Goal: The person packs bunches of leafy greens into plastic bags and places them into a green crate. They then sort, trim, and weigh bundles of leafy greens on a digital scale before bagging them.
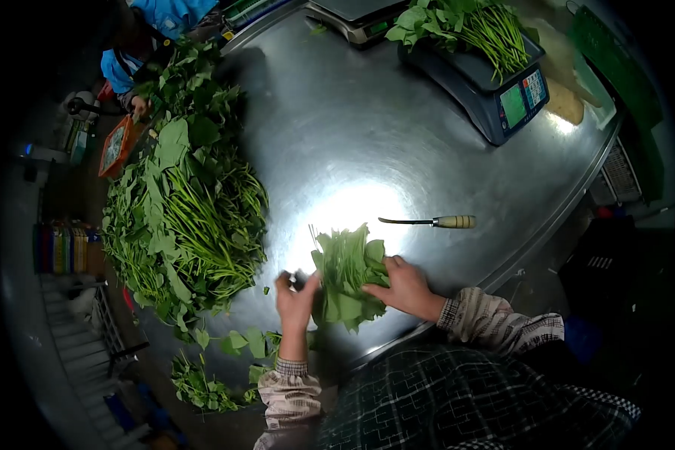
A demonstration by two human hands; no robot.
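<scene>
A bunch of leafy greens is between my two hands near the table's front edge, its thin stems pointing away from me. My right hand grips the bunch's right side, fingers wrapped at the leaves. My left hand is at the left side with its fingers curled; something small and dark shows at its fingertips, too blurred to name. A curved knife with a pale wooden handle lies on the metal table beyond my right hand. To the left is a big heap of greens.
A digital scale carries another bunch of greens at the back right. Another scale stands beside it. A person in blue is at the back left, near an orange basket. Loose leaves lie at the lower left.
</scene>
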